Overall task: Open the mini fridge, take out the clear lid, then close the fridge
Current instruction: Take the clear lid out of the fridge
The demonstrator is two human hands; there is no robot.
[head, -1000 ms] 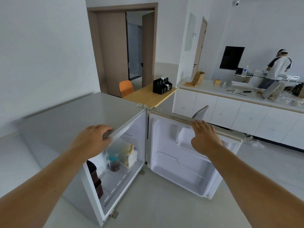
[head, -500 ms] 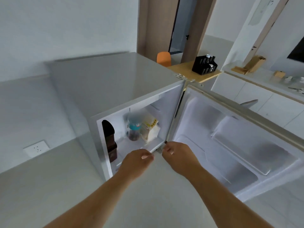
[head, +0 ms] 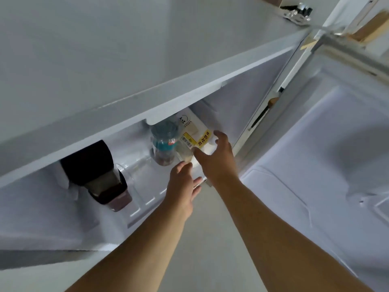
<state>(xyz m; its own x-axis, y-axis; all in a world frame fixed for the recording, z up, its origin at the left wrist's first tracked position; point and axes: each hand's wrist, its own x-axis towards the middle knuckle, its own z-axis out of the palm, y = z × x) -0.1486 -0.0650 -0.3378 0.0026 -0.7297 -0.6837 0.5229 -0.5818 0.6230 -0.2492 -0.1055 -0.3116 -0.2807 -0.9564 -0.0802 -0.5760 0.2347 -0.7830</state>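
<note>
The white mini fridge [head: 130, 95] stands open, its door [head: 328, 148] swung out to the right. On the fridge floor lies a clear curved piece [head: 129, 170], which looks like the clear lid, between a dark bottle and a jar. My left hand [head: 183, 184] hovers at the front edge of the fridge floor, fingers apart and holding nothing. Further in, my right hand [head: 216, 157] has its fingers spread right by a bread bag with a yellow label [head: 199, 137]; I cannot tell if it touches the bag.
A dark bottle [head: 96, 173] leans at the left of the compartment. A clear jar with a teal label [head: 164, 144] stands mid-back beside the bread bag. Pale floor [head: 206, 239] lies below my arms. The door's hinge [head: 296, 12] shows at top right.
My view has dropped much closer to the fridge. Both hands moved from the front lip into the compartment, the right one furthest toward the bread bag.
</note>
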